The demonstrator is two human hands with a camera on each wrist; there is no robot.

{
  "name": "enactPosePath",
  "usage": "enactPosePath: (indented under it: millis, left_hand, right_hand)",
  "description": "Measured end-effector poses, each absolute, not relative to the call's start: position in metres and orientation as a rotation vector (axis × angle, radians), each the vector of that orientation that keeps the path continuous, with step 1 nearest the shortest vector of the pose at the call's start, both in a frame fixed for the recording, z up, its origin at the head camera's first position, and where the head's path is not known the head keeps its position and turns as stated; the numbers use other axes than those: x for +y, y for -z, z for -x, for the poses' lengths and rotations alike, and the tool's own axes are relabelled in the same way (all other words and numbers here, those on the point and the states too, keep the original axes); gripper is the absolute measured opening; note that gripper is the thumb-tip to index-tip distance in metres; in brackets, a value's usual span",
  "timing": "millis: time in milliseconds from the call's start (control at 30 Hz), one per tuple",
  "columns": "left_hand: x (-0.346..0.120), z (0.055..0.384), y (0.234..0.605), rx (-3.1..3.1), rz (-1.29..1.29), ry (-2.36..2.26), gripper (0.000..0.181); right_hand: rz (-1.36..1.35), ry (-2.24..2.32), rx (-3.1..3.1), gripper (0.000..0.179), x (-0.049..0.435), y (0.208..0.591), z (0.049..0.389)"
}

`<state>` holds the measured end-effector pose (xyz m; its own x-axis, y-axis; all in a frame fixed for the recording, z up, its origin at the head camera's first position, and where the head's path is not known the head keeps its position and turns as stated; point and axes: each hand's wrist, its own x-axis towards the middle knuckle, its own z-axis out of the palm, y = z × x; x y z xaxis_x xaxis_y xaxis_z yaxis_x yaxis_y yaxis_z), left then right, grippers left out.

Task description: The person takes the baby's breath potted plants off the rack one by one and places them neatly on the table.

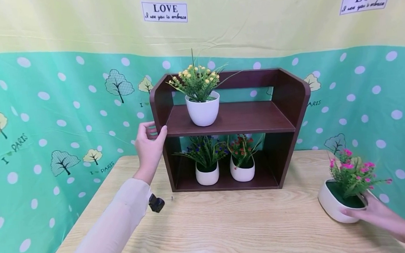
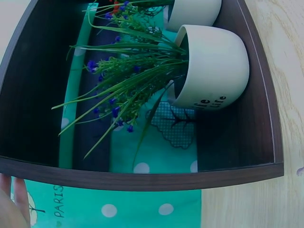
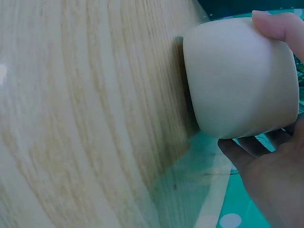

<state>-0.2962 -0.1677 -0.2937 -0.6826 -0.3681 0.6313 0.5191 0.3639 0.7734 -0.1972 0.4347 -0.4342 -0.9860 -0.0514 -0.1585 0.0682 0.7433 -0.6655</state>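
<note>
My left hand (image 1: 149, 147) grips the left side panel of a dark brown two-tier shelf (image 1: 230, 132), thumb at the front edge and fingers round the outside. At the table's right side, my right hand (image 1: 380, 212) holds a white flowerpot (image 1: 339, 207) with pink flowers (image 1: 349, 168). In the right wrist view the thumb lies on the rim of this pot (image 3: 240, 78) and the other fingers reach round its far side. On the upper tier stands a white pot (image 1: 203, 110) with yellow flowers. Below are a pot (image 1: 207, 175) with purple-blue flowers and a pot (image 1: 243, 172) with red ones.
The shelf stands toward the back of a light wooden table (image 1: 229, 221). Behind hangs a green and yellow printed curtain (image 1: 92, 90) with white dots. A small black device (image 1: 156, 203) sits at my left wrist.
</note>
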Motion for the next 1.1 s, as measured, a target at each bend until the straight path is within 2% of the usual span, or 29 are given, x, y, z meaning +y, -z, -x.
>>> enactPosePath:
  millis: [200, 833, 1100]
  left_hand:
    - [-0.162, 0.282, 0.285, -1.852, 0.128, 1.427, 0.033]
    - [-0.16, 0.282, 0.283, -1.846, 0.139, 1.418, 0.035]
    - [-0.159, 0.282, 0.283, -1.844, 0.136, 1.429, 0.034]
  right_hand:
    - [0.01, 1.136, 2.75, 0.099, 0.438, 0.438, 0.196]
    - [0.07, 1.206, 2.716, 0.096, 0.439, 0.435, 0.193]
    - [-0.124, 1.093, 2.592, 0.103, 0.448, 0.422, 0.196]
